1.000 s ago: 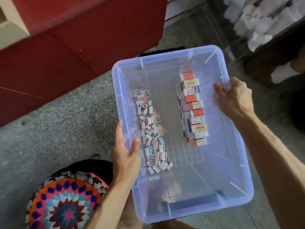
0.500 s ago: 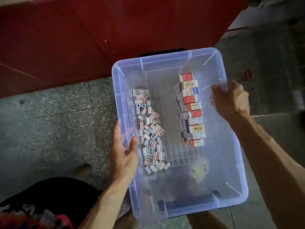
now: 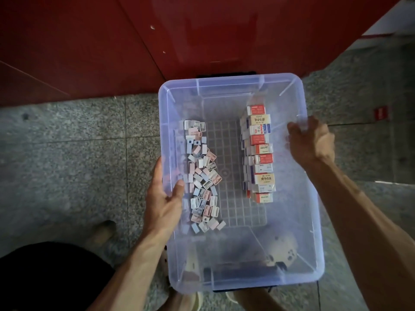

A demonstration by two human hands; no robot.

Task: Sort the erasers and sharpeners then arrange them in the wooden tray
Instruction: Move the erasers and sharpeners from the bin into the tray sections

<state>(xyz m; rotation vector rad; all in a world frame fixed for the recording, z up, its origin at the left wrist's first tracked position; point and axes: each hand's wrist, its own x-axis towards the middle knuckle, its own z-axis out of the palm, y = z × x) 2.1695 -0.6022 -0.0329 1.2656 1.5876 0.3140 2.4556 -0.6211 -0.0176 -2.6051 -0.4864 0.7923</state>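
- The left hand (image 3: 164, 198) grips the bin's (image 3: 314, 254) left rim, thumb hooked inside and fingers outside, probably to carry it level.
- The sharpeners (image 3: 202, 176), a loose heap, lie along the left wall just beside that thumb.
- The erasers (image 3: 260, 153) sit lined up along the right wall, well apart from the heap, so the two sorts stay separate.
- The right hand (image 3: 311, 142) curls over the right rim, farther off, balancing the load.
- No wooden tray is in view.
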